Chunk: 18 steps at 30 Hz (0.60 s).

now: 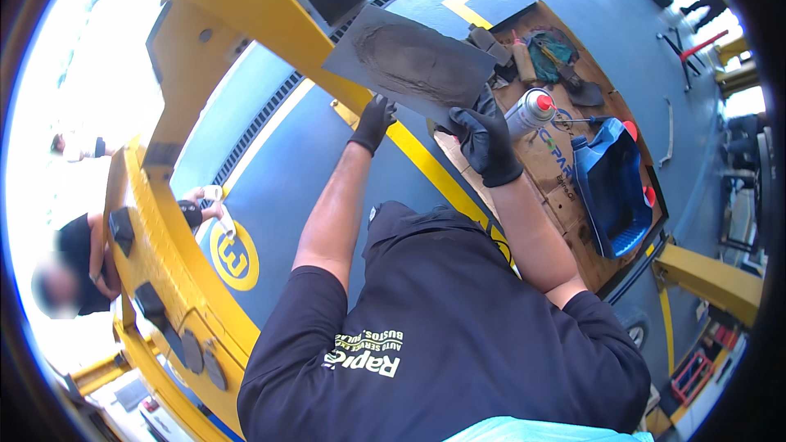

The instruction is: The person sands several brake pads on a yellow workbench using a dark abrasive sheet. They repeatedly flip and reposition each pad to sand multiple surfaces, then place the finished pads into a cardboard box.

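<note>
My left hand (375,121), in a black glove, grips the lower left edge of a flat grey panel (409,59) with a dark grimy patch in its middle. The panel is held up in front of me, tilted. My right hand (485,145), also in a black glove, is closed round a silver spray can (529,112) with a red nozzle, right at the panel's lower right corner. I cannot tell whether this hand also touches the panel.
A yellow lift arm (246,8) runs behind the panel, and another yellow arm (164,221) curves down the left. A cardboard sheet (565,188) on the blue floor holds a blue jug (610,188), rags and tools. Another person (78,262) works at the left.
</note>
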Available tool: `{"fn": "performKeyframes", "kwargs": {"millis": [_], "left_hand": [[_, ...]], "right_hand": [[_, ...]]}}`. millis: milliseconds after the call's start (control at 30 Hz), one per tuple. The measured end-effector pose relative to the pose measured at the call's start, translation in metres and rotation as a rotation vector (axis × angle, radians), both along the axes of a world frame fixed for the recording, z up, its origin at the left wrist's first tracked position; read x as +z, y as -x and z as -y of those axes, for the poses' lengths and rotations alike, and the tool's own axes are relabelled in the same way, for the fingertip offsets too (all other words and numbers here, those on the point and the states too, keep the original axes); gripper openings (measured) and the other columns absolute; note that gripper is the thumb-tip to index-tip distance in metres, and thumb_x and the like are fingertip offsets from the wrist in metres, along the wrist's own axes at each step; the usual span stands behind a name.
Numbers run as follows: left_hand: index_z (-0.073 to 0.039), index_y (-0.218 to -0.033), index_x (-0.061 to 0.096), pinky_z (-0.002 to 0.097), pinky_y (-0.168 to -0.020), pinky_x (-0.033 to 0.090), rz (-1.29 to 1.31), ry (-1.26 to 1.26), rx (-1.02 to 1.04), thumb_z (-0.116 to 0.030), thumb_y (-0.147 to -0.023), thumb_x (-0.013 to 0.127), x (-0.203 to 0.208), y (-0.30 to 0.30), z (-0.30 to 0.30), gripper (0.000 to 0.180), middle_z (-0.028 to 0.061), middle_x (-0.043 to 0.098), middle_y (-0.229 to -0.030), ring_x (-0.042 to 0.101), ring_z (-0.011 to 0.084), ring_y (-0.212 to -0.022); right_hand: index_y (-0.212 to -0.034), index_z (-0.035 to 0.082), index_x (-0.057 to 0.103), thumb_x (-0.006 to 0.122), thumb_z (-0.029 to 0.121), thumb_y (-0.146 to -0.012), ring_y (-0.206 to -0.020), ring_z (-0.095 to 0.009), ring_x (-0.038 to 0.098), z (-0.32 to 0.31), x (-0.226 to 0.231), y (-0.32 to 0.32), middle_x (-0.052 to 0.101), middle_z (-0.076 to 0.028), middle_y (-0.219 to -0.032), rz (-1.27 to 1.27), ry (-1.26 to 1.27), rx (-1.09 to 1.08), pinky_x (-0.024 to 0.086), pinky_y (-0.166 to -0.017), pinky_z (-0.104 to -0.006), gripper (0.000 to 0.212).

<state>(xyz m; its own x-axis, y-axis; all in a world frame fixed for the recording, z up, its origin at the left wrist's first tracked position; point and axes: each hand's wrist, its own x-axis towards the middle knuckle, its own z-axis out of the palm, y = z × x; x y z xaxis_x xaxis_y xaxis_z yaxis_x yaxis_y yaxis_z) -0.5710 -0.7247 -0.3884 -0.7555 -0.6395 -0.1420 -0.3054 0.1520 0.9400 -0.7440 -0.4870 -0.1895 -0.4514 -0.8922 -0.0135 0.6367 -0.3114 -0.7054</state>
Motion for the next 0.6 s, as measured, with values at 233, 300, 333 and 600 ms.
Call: {"fn": "performKeyframes", "kwargs": {"millis": [233,300,333,600], "left_hand": [[0.001,-0.12,0.065,0.0446,-0.1,0.052,0.031,0.425,-0.233,-0.014,-0.106,0.05,-0.064,0.129,0.033,0.026,0.0243,0.069,-0.127,0.065,0.0416,-0.119],[0.002,-0.12,0.064,0.046,-0.098,0.051,-0.015,0.275,-0.221,-0.014,-0.108,0.045,-0.041,0.146,0.026,0.028,0.0267,0.069,-0.124,0.065,0.0428,-0.118],[0.003,-0.122,0.063,0.0471,-0.098,0.051,-0.091,0.118,-0.149,-0.015,-0.109,0.042,-0.016,0.145,0.016,0.031,0.0278,0.069,-0.122,0.065,0.0436,-0.117],[0.007,-0.133,0.058,0.0431,-0.109,0.047,-0.337,0.123,-0.343,-0.02,-0.114,0.045,-0.034,0.157,0.041,0.035,0.0284,0.062,-0.134,0.06,0.0421,-0.126]], "right_hand": [[-0.155,0.002,0.042,0.056,-0.008,-0.1,-0.122,-0.018,0.067,0.062,-0.005,0.038,0.06,-0.011,-0.143,0.016,-0.029,-0.155,0.06,-0.1,-0.0321,0.058],[-0.155,0.002,0.041,0.056,-0.007,-0.1,-0.121,-0.019,0.067,0.085,-0.016,0.052,0.059,-0.011,-0.145,0.006,-0.087,-0.242,0.06,-0.1,-0.0328,0.058],[-0.155,0.002,0.041,0.056,-0.007,-0.1,-0.121,-0.019,0.067,0.096,-0.02,0.059,0.058,-0.012,-0.145,0.0,-0.112,-0.291,0.06,-0.101,-0.0331,0.058],[-0.158,0.002,0.039,0.057,-0.008,-0.098,-0.125,-0.021,0.065,0.187,-0.065,0.095,0.058,-0.013,-0.147,-0.753,-0.428,-0.556,0.061,-0.098,-0.0336,0.063]]}}
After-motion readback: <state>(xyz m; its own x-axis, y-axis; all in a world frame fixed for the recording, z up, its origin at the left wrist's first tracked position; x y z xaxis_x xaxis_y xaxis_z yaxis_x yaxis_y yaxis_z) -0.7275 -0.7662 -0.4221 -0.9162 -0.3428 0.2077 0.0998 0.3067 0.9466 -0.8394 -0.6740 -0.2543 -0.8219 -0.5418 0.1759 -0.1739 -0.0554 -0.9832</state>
